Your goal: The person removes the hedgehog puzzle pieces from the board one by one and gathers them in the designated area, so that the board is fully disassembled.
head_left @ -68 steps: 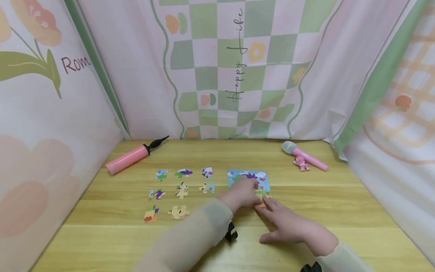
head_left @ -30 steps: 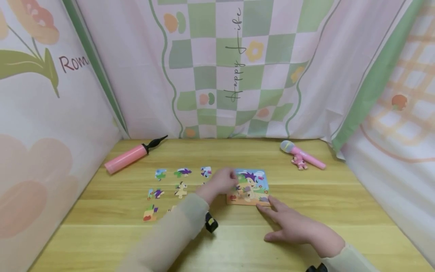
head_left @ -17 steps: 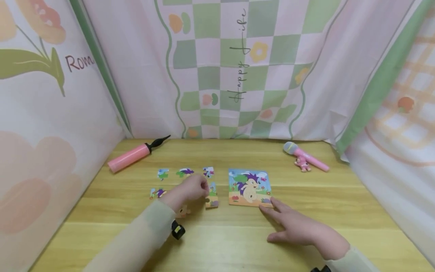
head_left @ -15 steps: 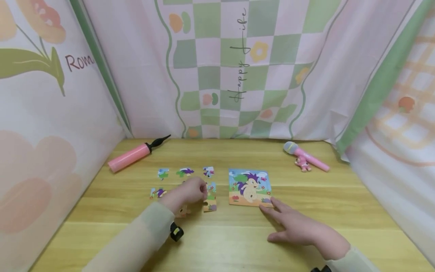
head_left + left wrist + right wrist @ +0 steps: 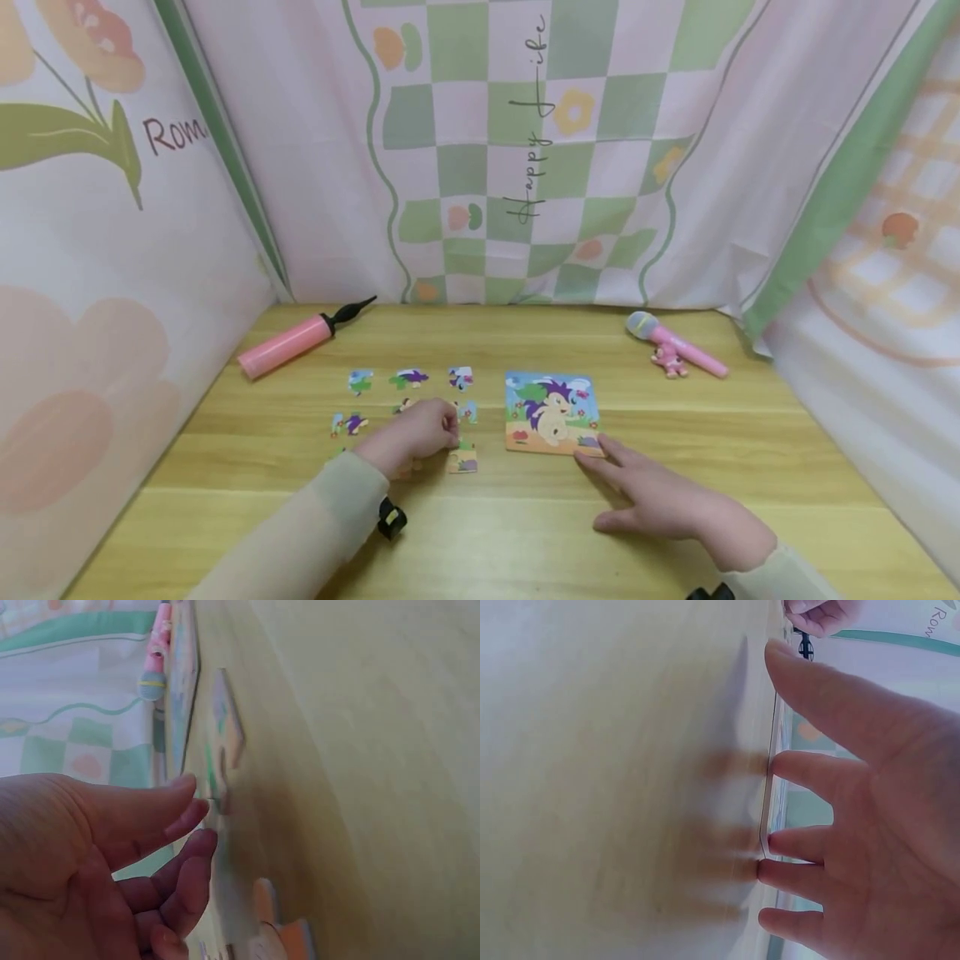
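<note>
My left hand is at the right side of the loose pieces, thumb and fingers loosely bent. In the left wrist view a gap shows between thumb and fingers, with the fingertips right at the edge of a jigsaw puzzle piece. That piece is orange and green with a purple fruit, and lies at the lower right of the loose pieces. To the right is a square puzzle board with a purple hedgehog picture. My right hand is spread, its fingertips touching the board's lower right corner.
Several other puzzle pieces lie spaced in rows left of the board, some hidden behind my left hand. A pink hand pump lies at the back left. A pink toy microphone and a small pink figurine lie back right.
My left hand has moved left from the board to the loose pieces. The fruit piece came to their lower right and shifted slightly nearer. My right hand stays at the board's corner.
</note>
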The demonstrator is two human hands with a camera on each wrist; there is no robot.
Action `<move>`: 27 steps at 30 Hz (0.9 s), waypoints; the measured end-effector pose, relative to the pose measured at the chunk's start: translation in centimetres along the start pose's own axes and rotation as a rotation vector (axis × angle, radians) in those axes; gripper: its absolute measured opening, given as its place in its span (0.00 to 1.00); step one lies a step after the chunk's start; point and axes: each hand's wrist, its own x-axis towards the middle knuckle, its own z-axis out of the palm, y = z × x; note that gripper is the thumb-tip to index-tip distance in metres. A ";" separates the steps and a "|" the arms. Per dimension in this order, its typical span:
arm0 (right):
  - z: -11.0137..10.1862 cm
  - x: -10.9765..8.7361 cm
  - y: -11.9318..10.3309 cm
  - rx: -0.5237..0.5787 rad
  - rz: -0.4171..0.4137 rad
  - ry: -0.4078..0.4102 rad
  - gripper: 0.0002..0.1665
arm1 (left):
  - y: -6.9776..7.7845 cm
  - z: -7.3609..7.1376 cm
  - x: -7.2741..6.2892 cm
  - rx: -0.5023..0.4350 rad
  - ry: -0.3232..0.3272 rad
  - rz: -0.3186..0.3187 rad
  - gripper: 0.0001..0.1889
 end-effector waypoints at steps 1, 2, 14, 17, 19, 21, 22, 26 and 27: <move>0.0 0.0 0.1 0.000 0.001 -0.002 0.52 | 0.1 0.0 0.1 0.014 0.012 0.010 0.05; -0.1 0.0 0.2 0.003 0.003 -0.005 0.52 | 0.3 0.0 0.2 0.046 0.024 0.023 0.05; -0.7 0.2 0.4 0.002 -0.023 -0.008 0.52 | 3.6 3.1 -0.1 0.914 -0.189 0.427 0.39; -0.6 0.3 0.4 -0.004 -0.037 -0.010 0.52 | 3.8 3.4 -0.7 0.960 -0.206 0.381 0.40; -0.6 0.3 0.4 -0.009 -0.036 -0.010 0.52 | 3.8 3.5 -0.9 0.966 -0.203 0.377 0.40; -0.5 0.2 0.4 -0.012 -0.037 -0.009 0.52 | 3.7 3.5 -1.1 0.961 -0.199 0.384 0.40; -0.6 0.2 0.3 -0.011 -0.038 -0.008 0.52 | 3.7 3.5 -1.2 0.955 -0.197 0.390 0.40; -0.7 0.2 0.2 -0.004 -0.061 0.021 0.51 | 3.4 3.3 -1.2 0.887 -0.185 0.423 0.38; -0.9 0.3 0.2 -0.005 -0.081 0.044 0.50 | 3.3 3.2 -1.2 0.855 -0.176 0.434 0.37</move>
